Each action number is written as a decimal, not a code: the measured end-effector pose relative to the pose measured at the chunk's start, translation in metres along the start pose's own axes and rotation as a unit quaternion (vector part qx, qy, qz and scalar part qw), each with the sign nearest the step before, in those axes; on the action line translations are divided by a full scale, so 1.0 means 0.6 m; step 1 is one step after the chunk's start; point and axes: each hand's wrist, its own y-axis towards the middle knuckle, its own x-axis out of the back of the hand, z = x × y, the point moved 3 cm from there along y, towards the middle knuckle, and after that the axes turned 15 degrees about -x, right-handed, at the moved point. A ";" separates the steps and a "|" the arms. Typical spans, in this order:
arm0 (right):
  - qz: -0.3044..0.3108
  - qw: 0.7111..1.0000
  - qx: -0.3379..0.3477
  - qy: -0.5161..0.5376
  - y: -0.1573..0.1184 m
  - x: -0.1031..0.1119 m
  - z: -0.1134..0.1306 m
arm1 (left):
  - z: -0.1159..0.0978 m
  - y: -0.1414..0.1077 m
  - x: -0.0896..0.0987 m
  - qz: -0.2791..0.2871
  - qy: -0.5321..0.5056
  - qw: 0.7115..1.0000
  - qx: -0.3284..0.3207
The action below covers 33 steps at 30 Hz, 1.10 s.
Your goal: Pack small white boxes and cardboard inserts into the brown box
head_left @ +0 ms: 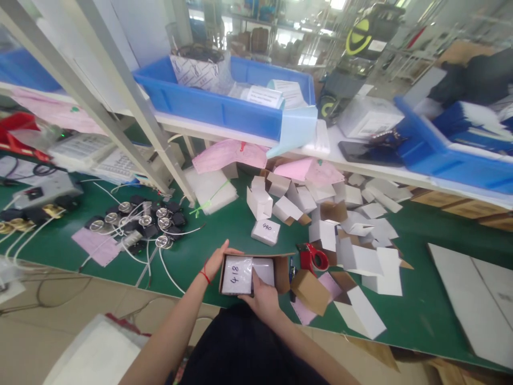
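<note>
Much of the right hand is hidden under the open cardboard box at the near edge of the green table, its thumb pressed on 2 white boxes, 1 marked "418", while the left hand grips the box's left wall; farther off lies a box marked "440".

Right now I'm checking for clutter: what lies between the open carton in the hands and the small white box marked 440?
Head view: only bare green mat between the open carton and the white box marked 440.
</note>
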 end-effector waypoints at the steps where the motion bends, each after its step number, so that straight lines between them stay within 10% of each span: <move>1: -0.003 1.000 -0.003 -0.002 -0.001 -0.002 0.000 | 0.002 -0.001 0.000 -0.005 -0.003 1.000 -0.007; 13: -0.004 1.000 -0.008 0.028 0.000 -0.004 0.000 | -0.014 -0.014 -0.003 -0.001 0.017 0.999 -0.029; 18: -0.026 0.993 0.052 0.104 -0.011 0.011 -0.002 | 0.020 -0.067 0.043 -0.159 0.140 0.966 -0.148; 22: -0.099 0.970 0.151 0.162 -0.041 0.091 -0.004 | 0.078 -0.172 0.066 -0.197 0.167 0.960 -0.113; 26: -0.252 0.938 0.195 0.133 -0.035 0.231 0.029 | 0.128 -0.238 0.008 -0.112 0.092 0.989 0.028; 30: -0.009 0.968 0.213 -0.131 0.041 0.284 0.118 | 0.145 -0.219 -0.074 -0.132 -0.102 0.983 0.075; 33: 0.212 0.922 0.233 -0.225 0.077 0.275 0.164 | 0.154 -0.192 -0.102 -0.224 -0.196 0.952 0.072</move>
